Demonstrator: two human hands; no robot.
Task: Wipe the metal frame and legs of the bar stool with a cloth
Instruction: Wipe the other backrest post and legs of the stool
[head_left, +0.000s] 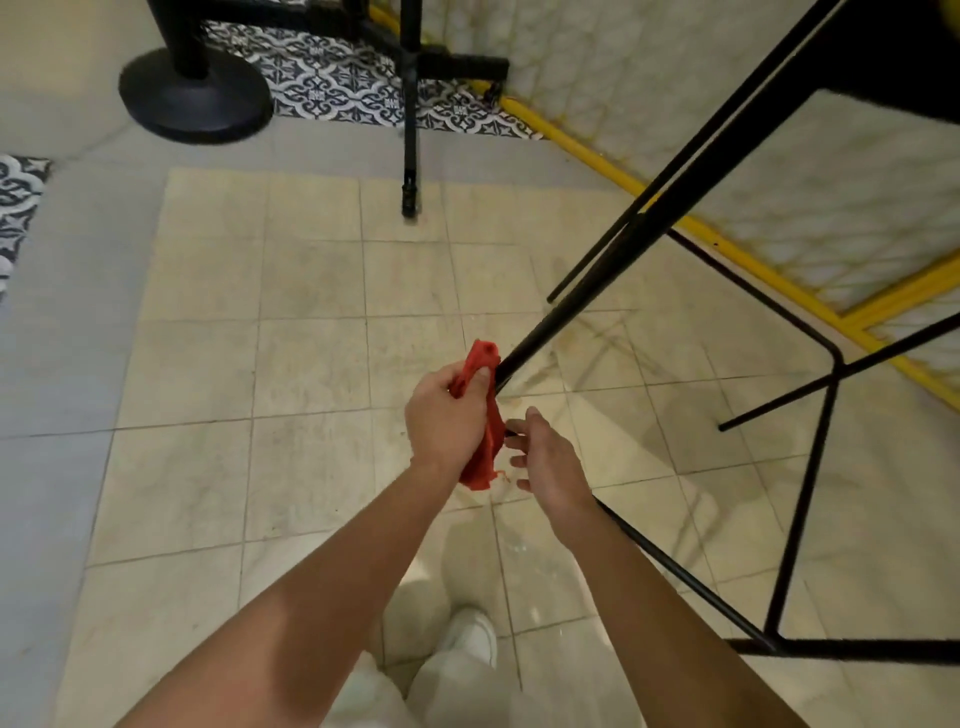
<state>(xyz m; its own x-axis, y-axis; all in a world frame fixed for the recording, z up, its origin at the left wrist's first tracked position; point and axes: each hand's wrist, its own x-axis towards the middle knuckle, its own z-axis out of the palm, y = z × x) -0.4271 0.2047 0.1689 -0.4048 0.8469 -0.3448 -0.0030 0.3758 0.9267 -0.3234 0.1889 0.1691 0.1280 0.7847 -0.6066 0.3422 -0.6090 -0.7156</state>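
Your left hand (449, 415) wraps the red cloth (482, 457) round the black stool leg (571, 296).

Your left fingers and thumb are curled tight on the cloth, clamping it against the leg; one end of the cloth sticks up above your thumb and the rest hangs down below your palm. From your grip the leg slants away, up and to the right. Your right hand (550, 462) sits just to the right of the cloth, fingers loose and spread, gripping nothing; the fingertips are at the leg, but contact can't be made out. Under your right wrist a thin lower rail (685, 577) runs back toward you and to the right. Below both forearms is your white shoe (470, 634) on the pale floor tiles (306, 364).
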